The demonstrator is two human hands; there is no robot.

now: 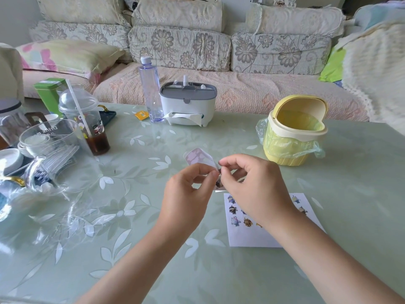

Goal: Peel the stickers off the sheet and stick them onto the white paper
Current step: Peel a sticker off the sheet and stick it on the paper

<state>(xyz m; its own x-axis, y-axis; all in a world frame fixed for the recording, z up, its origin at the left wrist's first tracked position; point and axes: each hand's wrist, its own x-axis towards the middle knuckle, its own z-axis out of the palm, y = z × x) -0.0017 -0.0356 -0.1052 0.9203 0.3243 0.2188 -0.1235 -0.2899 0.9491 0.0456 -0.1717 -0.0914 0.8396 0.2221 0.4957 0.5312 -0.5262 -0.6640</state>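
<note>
Holding the sticker sheet [198, 158] up above the desk [135, 216], the left hand [188, 191] has thumb and fingers curled onto its near edge. The sheet's curled over with its pale pinkish back toward the camera and its long axis running up and away to the left. The lower part is tucked behind both hands. The right hand [247, 185] has its fingertips pinched on a small dark sticker [219, 171] at the sheet's right edge, mostly hidden, so it's hard to make out. The white paper [245, 238] lies flat on the desk just below, long side pointing away, with the right wrist covering its middle.
</note>
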